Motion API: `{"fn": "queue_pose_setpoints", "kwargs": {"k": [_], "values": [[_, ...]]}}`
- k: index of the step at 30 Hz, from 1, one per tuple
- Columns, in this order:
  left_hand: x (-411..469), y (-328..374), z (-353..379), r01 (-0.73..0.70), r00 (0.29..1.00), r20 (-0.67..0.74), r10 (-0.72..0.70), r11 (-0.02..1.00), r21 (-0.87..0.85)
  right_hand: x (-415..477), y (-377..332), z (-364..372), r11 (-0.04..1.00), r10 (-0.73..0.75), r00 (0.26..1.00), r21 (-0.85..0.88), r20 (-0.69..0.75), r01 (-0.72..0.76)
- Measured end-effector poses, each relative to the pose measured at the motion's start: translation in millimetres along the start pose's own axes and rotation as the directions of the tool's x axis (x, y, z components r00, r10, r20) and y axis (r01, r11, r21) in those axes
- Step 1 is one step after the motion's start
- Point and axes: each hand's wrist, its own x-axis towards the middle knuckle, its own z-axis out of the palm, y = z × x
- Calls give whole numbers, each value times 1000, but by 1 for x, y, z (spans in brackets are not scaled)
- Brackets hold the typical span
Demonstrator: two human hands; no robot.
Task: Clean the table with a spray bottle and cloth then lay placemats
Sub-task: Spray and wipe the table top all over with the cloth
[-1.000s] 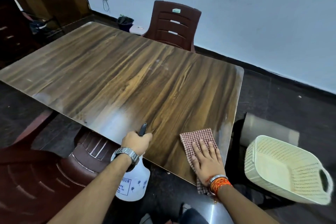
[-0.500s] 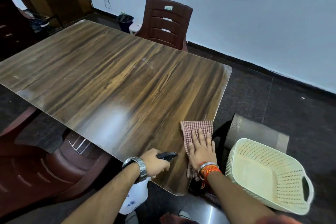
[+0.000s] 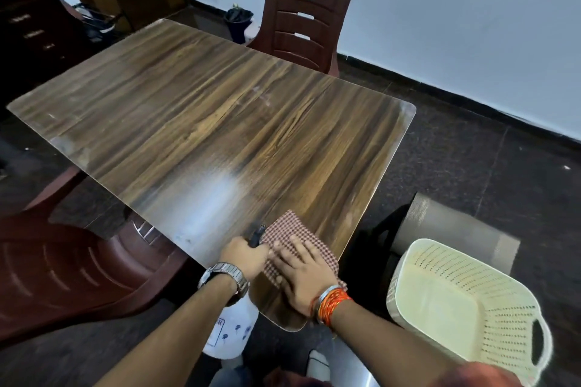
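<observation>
Cloth lies at the tabletop's six-o'clock corner under the flat, open right hand, left hand gripping the spray bottle; wiping seems barely begun, no placemats laid yet.

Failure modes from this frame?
1. Spray bottle hangs off the table edge from the left hand; a slip likely drops it.
2. Its nozzle sits beside the cloth, so spray may soak that instead.
3. Right hand wipes near the corner; the cloth could slide off.
</observation>
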Motion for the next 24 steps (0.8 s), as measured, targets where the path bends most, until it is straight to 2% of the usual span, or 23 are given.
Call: {"fn": "queue_pose_setpoints", "kwargs": {"k": [1,3,6,10,14,17,19,21,24], "values": [[1,2,0,4,1000,-11,-4,1000,5,-1,1,1,998,-55,998,-2,8,55],[4,3,-2,4,1000,-15,-4,1000,9,4,13,-2,998,-65,998,-9,-2,65],[10,1,-7,5,1000,-9,-5,1000,7,20,39,-17,993,120,992,-5,-28,-120],[25,0,-21,-13,1000,9,13,1000,3,49,87,-33,919,394,917,23,-69,-393],[51,-3,-44,-35,999,34,35,999,-7,73,100,-40,768,639,764,121,-88,-629],[75,0,-65,-52,998,31,53,998,-39,95,71,-39,594,804,584,199,-114,-779],[96,2,-82,-62,998,18,63,996,-60,120,41,-40,515,855,513,265,-81,-816],[114,4,-101,-73,997,2,73,995,-69,148,7,-37,540,837,543,271,-73,-797],[142,2,-129,-81,997,-10,81,994,-77,191,-39,-37,655,749,653,272,-111,-705]]}}
